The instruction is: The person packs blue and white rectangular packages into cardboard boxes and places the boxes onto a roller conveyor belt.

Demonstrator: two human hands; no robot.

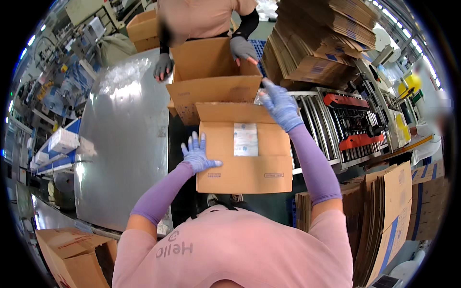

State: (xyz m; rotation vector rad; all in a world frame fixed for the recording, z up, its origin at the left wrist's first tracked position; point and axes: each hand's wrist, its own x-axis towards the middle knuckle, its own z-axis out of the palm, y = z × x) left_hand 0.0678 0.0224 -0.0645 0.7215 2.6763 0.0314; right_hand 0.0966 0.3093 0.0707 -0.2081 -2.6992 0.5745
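In front of me is a cardboard box (245,174), its near flap folded down and its far flap (235,112) raised. A flat white packet (246,139) with bluish print lies between these flaps. My left hand (198,156), in a light blue glove, rests with spread fingers against the box's left edge. My right hand (280,105), gloved alike, reaches past the far right corner with its fingers stretched out. Some clear plastic (258,97) shows beside its thumb; whether they touch I cannot tell. Just beyond stands a second, open carton (216,93).
Across from me a co-worker's grey-gloved hand (243,49) rests on the open carton; the other (163,66) hangs left of it. A metal table (125,144) extends left. At right are a roller conveyor (314,122) with red guides and stacked flat cartons (307,57).
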